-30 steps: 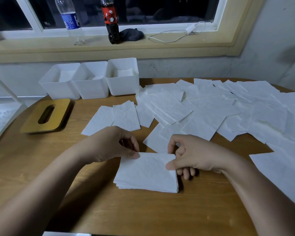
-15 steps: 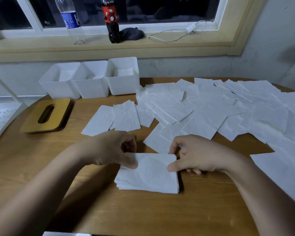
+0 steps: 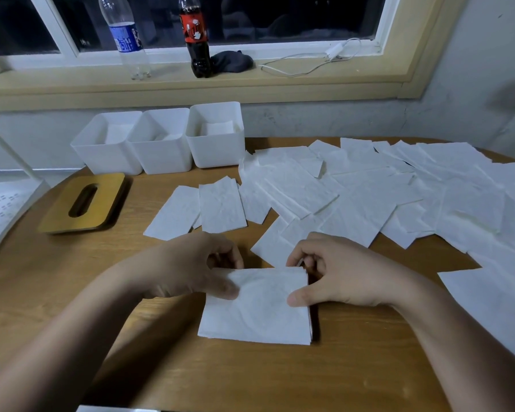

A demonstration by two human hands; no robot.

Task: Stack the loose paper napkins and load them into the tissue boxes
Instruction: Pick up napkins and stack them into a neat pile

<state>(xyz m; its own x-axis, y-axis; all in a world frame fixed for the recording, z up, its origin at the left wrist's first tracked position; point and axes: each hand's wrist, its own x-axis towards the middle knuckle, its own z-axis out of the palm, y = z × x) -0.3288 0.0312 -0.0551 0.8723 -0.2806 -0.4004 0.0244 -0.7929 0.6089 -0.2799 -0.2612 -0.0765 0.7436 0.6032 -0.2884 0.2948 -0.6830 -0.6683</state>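
A neat stack of white napkins (image 3: 259,313) lies on the wooden table (image 3: 250,376) in front of me. My left hand (image 3: 197,269) grips the stack's far left corner, thumb on top. My right hand (image 3: 336,272) pinches its far right edge, thumb on top and fingers curled behind. Many loose napkins (image 3: 354,191) are spread across the middle and right of the table. Three white open tissue boxes (image 3: 161,141) stand in a row at the back left, each with some white paper inside.
A wooden box lid with an oval slot (image 3: 84,203) lies at the left. A white perforated shelf (image 3: 0,209) juts in at the far left. Two bottles (image 3: 195,37), a dark cloth and a white cable sit on the windowsill behind.
Both thumbs have slid a little toward me along the top of the stack, and the hands have closed in on its far corners. The stack has stayed in place.
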